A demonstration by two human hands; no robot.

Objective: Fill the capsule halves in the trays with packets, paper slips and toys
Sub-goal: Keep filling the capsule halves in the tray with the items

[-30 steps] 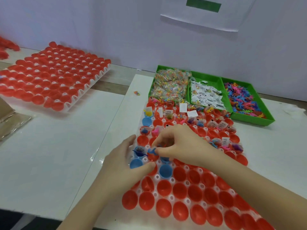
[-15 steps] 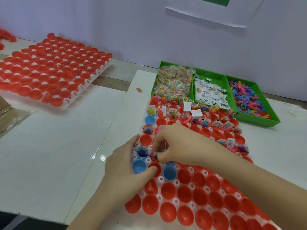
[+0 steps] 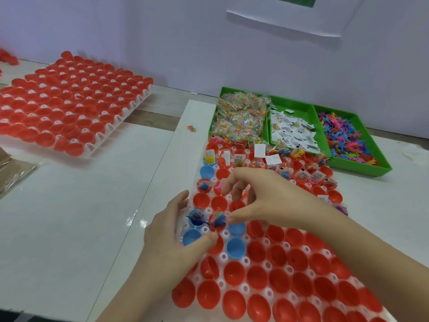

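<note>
Below the pale wall (image 3: 162, 43), a white table (image 3: 69, 228) bears 3 green bins (image 3: 299, 108)

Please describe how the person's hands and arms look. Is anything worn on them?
The left hand and right hand are bare: no gloves, rings or watch show. The left forearm and right forearm are bare too; no sleeve is in view.
</note>
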